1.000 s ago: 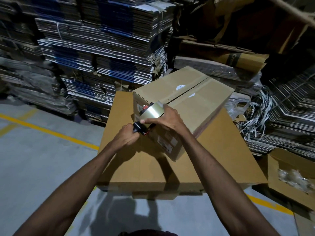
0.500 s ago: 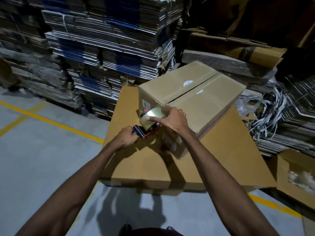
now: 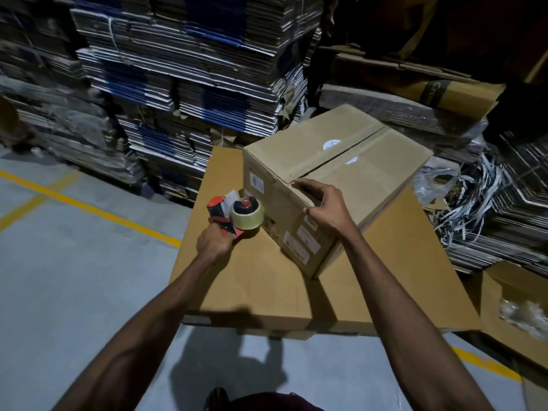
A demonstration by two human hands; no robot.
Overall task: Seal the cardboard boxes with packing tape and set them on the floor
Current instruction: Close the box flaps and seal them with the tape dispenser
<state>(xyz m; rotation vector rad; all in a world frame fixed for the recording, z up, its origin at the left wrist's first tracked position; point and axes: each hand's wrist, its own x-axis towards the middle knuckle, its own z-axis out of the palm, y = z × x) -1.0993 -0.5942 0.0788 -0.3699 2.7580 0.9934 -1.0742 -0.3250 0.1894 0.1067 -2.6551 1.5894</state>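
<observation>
A brown cardboard box (image 3: pixel 364 176) with white labels on its near side stands on a large flat cardboard slab (image 3: pixel 261 286). Its top flaps are closed, with a seam running across the top. My right hand (image 3: pixel 324 207) rests on the box's near top corner, fingers curled over the edge at the seam's end. My left hand (image 3: pixel 215 241) grips the red and black handle of a tape dispenser (image 3: pixel 240 216) carrying a clear tape roll. The dispenser sits just left of the box, low over the slab.
Tall stacks of flattened cartons (image 3: pixel 189 66) rise behind and to the left. Loose strapping and flat cardboard (image 3: pixel 480 203) pile up on the right. An open box (image 3: pixel 516 312) stands at the right edge. Grey floor with yellow lines (image 3: pixel 89 206) lies to the left.
The dispenser has come off the box's corner and moved left and down beside the box. My right hand has left the tape roll and now holds the box's top corner.
</observation>
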